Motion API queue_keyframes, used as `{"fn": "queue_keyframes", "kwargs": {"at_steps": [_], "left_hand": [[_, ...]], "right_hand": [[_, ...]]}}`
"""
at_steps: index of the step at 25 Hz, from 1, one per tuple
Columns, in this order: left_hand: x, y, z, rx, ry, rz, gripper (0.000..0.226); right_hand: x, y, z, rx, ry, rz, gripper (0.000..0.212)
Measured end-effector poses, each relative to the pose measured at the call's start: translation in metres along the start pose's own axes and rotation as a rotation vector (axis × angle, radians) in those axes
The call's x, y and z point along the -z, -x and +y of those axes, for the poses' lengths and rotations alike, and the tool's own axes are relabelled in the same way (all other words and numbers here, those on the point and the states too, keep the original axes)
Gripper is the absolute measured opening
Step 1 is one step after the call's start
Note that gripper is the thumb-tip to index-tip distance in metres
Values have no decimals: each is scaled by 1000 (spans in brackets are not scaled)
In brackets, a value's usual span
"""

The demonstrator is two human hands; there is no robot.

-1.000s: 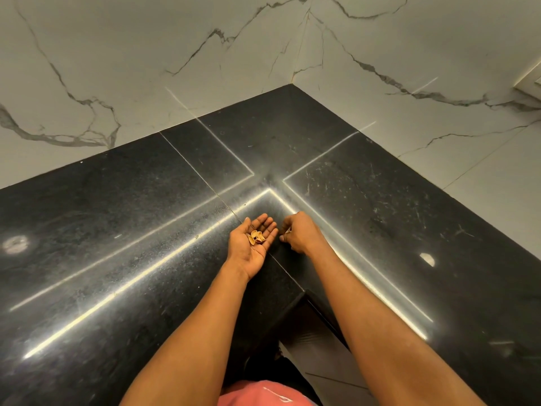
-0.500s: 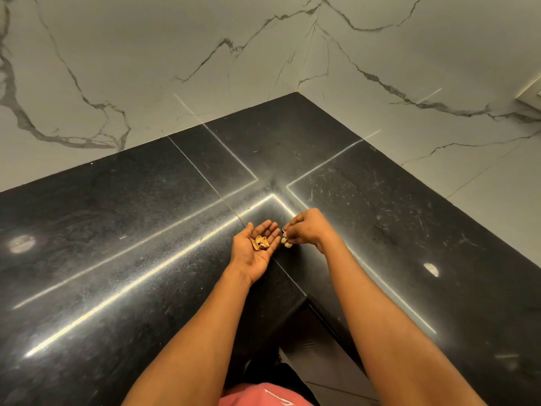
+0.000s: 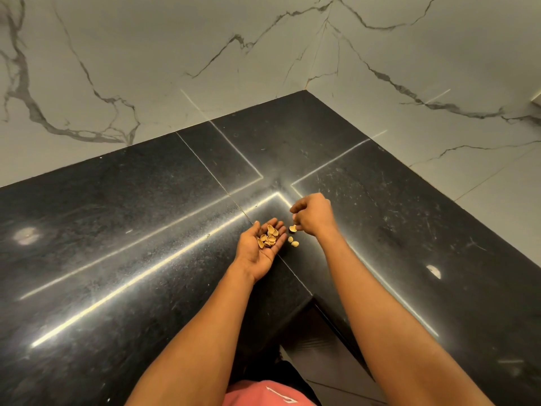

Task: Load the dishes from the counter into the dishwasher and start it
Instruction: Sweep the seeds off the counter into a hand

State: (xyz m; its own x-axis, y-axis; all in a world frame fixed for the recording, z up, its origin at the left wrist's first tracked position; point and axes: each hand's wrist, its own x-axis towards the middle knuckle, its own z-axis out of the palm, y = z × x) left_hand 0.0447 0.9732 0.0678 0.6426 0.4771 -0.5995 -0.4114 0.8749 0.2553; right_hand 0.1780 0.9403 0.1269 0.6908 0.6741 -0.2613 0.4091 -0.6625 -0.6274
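Right hand: my fingers are curled, tips pinching a single shell. Just left of the pinch, my left hand lies palm up, fingers relaxed, with a pile of shells on it. Two loose shells lie just under the pinch on the black counter. The marble wall is beyond.

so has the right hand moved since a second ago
Yes. The right hand has shifted farther from the counter's inner front corner, toward the wall.
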Motion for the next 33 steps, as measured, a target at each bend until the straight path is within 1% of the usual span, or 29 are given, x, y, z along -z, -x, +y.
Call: {"fn": "queue_keyframes", "kwargs": {"at_steps": [1, 2, 5, 6, 8, 11, 13, 15, 17, 24, 25, 27, 29, 31, 33], "left_hand": [[1, 0, 1, 1, -4, 0, 46], [2, 0, 1, 2, -8, -2, 45], [1, -2, 3, -9, -6, -2, 45], [0, -3, 3, -13, -1, -1, 45], [-1, -4, 2, -21, 8, 0, 45], [-1, -4, 0, -35, 18, -5, 45], [-1, -4, -1, -40, 24, -7, 45], [-1, -3, -1, -47, 24, -12, 45], [0, -2, -1, -51, 20, -15, 46], [1, 1, -3, -65, 10, -12, 46], [1, 2, -3, -67, 8, -9, 46], [2, 1, -3, -67, -5, -3, 47], [3, 0, -4, -54, -22, -6, 48], [5, 0, -2, -47, -40, -15, 50], [7, -3, -1, -30, -47, -17, 51]], "right_hand": [[4, -1, 7, 35, 84, 4, 25], [7, 1, 14, 81, 180, -51, 33], [5, 13, 28, 202, 397, -355, 67], [0, 16, 32, 244, 444, -407, 71], [-10, 21, 40, 341, 519, -399, 66], [-21, 31, 50, 446, 684, -255, 53], [-26, 35, 53, 504, 763, -155, 37], [-28, 37, 54, 548, 814, -105, 26], [-27, 34, 52, 550, 802, -93, 20], [-20, 26, 41, 490, 767, -85, 19], [-20, 26, 38, 471, 766, -71, 17], [-20, 23, 32, 372, 735, -37, 15], [-17, 15, 28, 193, 589, -33, 14], [-9, 8, 22, 18, 289, -91, 10], [-1, 11, 10, -67, 29, -178, 16]]}}
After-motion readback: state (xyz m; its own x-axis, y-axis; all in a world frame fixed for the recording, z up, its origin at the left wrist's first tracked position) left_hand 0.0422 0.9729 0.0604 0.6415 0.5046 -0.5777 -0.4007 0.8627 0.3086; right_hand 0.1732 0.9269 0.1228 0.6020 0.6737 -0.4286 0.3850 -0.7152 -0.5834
